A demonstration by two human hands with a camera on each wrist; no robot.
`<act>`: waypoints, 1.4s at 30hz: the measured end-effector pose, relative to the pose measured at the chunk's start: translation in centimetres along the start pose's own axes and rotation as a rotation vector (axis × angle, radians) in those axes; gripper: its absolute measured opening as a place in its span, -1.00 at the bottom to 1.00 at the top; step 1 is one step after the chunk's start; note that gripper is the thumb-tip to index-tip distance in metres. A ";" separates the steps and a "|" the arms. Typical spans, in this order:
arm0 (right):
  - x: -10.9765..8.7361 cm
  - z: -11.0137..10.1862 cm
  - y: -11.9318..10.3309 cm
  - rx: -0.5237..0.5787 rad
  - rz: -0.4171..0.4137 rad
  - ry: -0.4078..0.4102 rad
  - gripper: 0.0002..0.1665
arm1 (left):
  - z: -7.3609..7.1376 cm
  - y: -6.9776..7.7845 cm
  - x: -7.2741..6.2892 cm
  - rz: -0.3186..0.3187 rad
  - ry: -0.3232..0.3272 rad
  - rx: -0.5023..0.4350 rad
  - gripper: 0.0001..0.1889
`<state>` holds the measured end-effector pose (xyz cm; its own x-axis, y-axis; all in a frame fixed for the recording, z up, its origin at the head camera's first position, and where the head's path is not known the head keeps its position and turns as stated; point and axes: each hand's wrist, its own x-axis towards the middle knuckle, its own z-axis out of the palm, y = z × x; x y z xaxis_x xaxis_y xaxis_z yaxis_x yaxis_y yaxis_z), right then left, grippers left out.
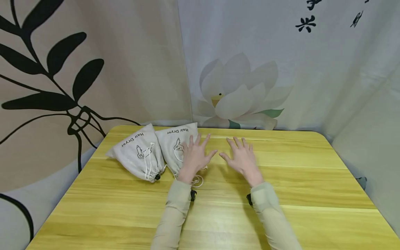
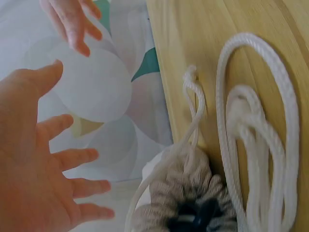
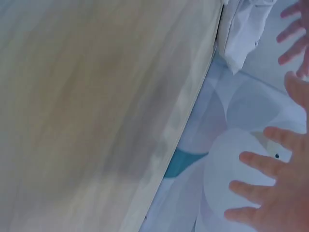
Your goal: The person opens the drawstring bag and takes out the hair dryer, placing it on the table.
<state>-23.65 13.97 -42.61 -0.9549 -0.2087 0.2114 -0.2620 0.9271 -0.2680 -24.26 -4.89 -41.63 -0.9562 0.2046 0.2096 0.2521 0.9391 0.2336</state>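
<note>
Above the far half of the wooden table (image 1: pixel 312 194), two bare hands are held side by side, palms down. Left hand (image 1: pixel 196 158): fingers straight and fanned wide, thumb out toward its partner; grasping nothing. Right hand (image 1: pixel 241 156): likewise fully spread, grasping nothing, its shadow falling on the wood. Beige sleeves (image 1: pixel 170 215) reach both wrists.

Surface: yellow, streaked grain, rounded far corners. Behind it: pale fabric backdrop (image 1: pixel 312 76) with black leaf print (image 1: pixel 89 80) at left, lotus print (image 1: pixel 240 100) near centre, dark characters (image 1: pixel 306 24) upper right.

Two pale drawstring bags, both marked "Hair Dryer", lie left of the right hand. First bag (image 1: pixel 134 158) is farther left; second bag (image 1: pixel 168 147) lies beside it, partly hidden by the left hand. Left wrist view: fingers clear of the second bag's gathered mouth (image 2: pixel 186 183); white cord (image 2: pixel 289 121) looped on the wood.
</note>
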 end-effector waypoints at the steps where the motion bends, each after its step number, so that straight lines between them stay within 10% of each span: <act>1: 0.1 0.1 -0.3 -0.001 -0.021 0.014 -0.19 | -0.2 -0.1 -0.1 0.006 0.008 -0.012 -0.30; 21: 1.4 2.6 -5.5 0.119 -0.330 0.007 -0.57 | -2.3 -3.5 -2.4 -0.021 0.069 -0.018 -0.69; 42: 1.4 4.0 -9.3 0.027 -0.468 -0.115 -0.58 | -4.4 -5.9 -4.6 -0.110 -0.142 -0.003 -0.43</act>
<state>-23.07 3.79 -43.56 -0.7422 -0.6365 0.2099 -0.6696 0.7169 -0.1940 -20.68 -12.59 -39.77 -0.9894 0.1375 0.0467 0.1448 0.9572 0.2505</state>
